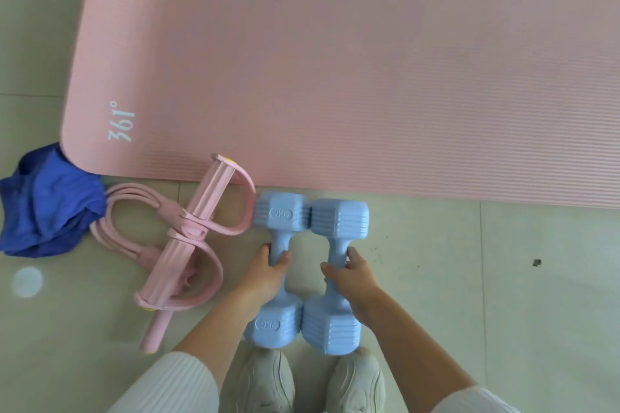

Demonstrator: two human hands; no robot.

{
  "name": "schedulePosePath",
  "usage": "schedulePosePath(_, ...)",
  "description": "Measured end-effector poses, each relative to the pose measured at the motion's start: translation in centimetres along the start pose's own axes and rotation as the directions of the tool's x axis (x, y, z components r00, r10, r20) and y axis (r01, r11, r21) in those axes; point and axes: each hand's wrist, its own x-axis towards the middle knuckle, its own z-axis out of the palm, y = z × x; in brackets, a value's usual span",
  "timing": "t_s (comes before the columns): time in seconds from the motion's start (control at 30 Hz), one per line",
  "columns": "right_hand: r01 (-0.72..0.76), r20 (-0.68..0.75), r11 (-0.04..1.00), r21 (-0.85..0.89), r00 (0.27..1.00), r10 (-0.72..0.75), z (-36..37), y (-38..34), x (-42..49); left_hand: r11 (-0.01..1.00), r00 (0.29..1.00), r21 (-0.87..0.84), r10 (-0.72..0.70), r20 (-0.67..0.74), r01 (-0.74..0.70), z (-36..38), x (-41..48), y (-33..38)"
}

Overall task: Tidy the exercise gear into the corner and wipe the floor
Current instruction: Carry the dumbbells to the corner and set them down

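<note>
Two light blue 2 kg dumbbells lie side by side on the tiled floor, just in front of my shoes. My left hand [268, 273] grips the handle of the left dumbbell [280, 211]. My right hand [352, 278] grips the handle of the right dumbbell [339, 218]. A large pink exercise mat [335, 60] lies unrolled beyond them. To the left lies a pink pedal resistance band [198, 231] with coiled tubes and foot loops. A crumpled blue cloth [47, 204] sits at the mat's near left corner, touching the band's tubes.
Pale green floor tiles [503, 278] spread to the right of the dumbbells, with a small dark speck [537, 262] on them. A round light patch [27, 282] shows on the floor at the left. My white shoes [268, 382] stand at the bottom edge.
</note>
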Motion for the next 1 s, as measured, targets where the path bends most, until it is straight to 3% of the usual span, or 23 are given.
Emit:
schedulePosePath(0.27,0.074,-0.027,0.996,0.039,0.997,-0.073,-5.0,-3.8,-11.8,0.993,0.992,-0.014,0.116,0.058,-0.115,-0.8,-12.5,5.4)
schedulePosePath(0.5,0.114,-0.106,0.990,0.084,0.989,-0.105,-12.8,-10.8,-33.0,0.965,0.957,0.017,0.256,0.134,-0.261,-3.0,-33.2,15.9)
schedulePosePath(0.63,0.148,-0.128,0.968,0.202,0.984,-0.124,-18.0,-13.7,-45.8,0.934,0.923,0.095,0.318,0.219,-0.344,-3.1,-45.4,22.1)
schedulePosePath(0.8,0.233,-0.195,0.891,0.389,0.966,-0.168,-25.1,-14.3,-57.0,0.890,0.858,0.127,0.372,0.354,-0.438,1.1,-56.4,28.2)
schedulePosePath(1.0,0.325,-0.310,0.781,0.533,0.934,-0.178,-36.5,-11.6,-64.3,0.854,0.787,0.191,0.329,0.522,-0.483,11.5,-62.9,34.6)
